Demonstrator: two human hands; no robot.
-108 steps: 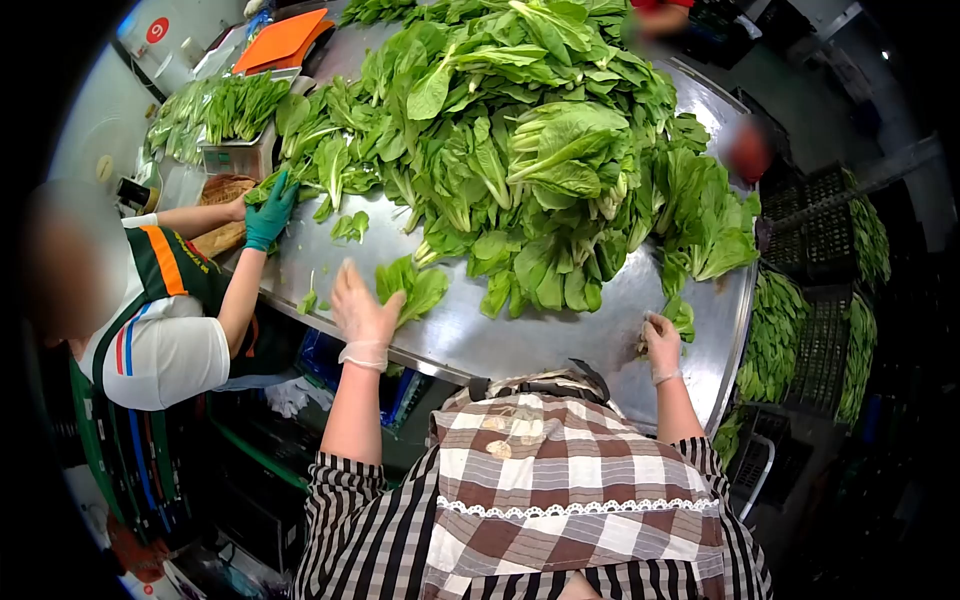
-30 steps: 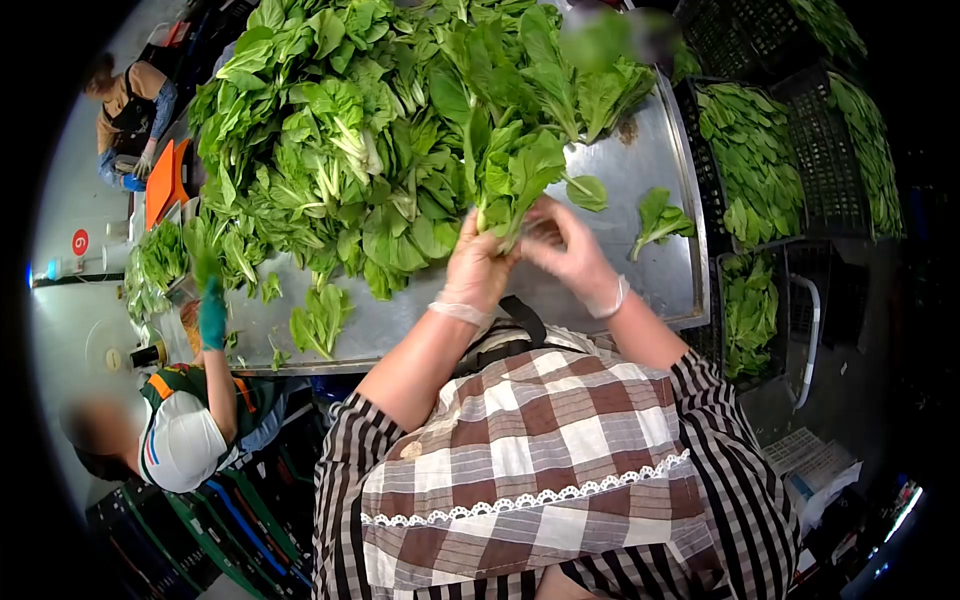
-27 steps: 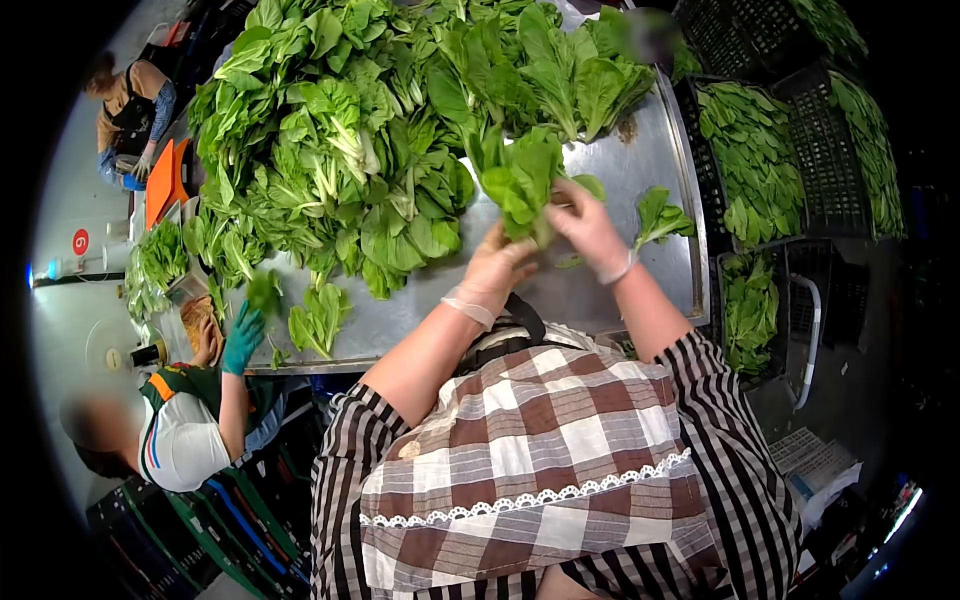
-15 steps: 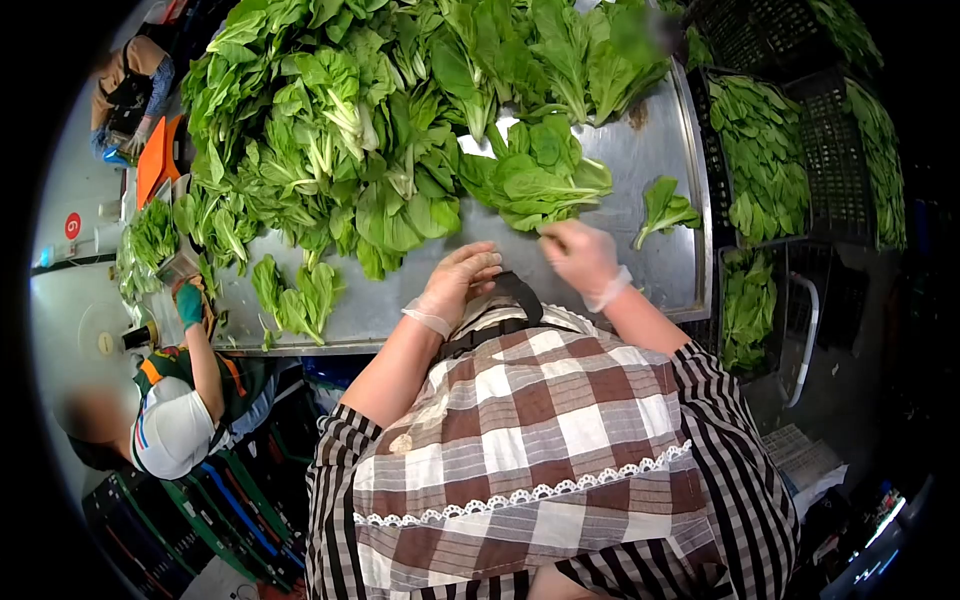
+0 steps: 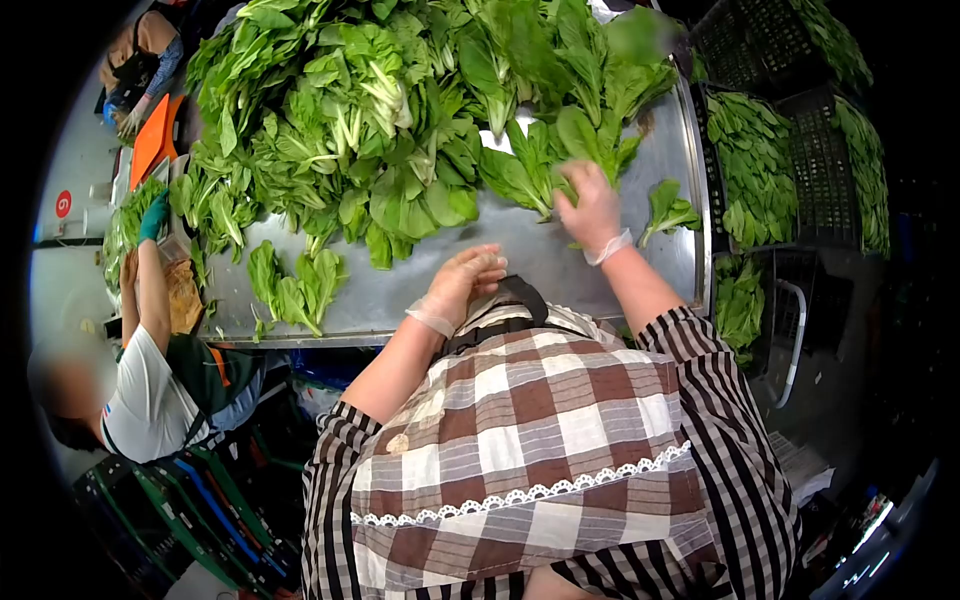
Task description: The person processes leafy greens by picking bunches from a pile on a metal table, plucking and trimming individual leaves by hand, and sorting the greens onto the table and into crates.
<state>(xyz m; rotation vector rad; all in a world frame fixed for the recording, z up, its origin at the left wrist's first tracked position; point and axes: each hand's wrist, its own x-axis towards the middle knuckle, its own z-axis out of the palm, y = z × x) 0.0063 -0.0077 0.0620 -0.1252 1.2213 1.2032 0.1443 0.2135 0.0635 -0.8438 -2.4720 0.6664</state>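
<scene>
Farther out than before, the right hand (image 5: 592, 208) curls its fingers by the stem end of a broad-leafed green bunch (image 5: 598, 135) pointing away on the shiny metal surface (image 5: 390, 305); pinching, I can't tell. Left hand (image 5: 462, 283), farther off, loosely curled, looks empty.

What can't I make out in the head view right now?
- Right hand: head view, motion blur hides whether it grips the leafy bunch.
- Left hand: head view, its palm is turned away.
- Leafy pile: head view, far end cut off by the top edge.
- Crate: head view, leaves cover its bottom.
</scene>
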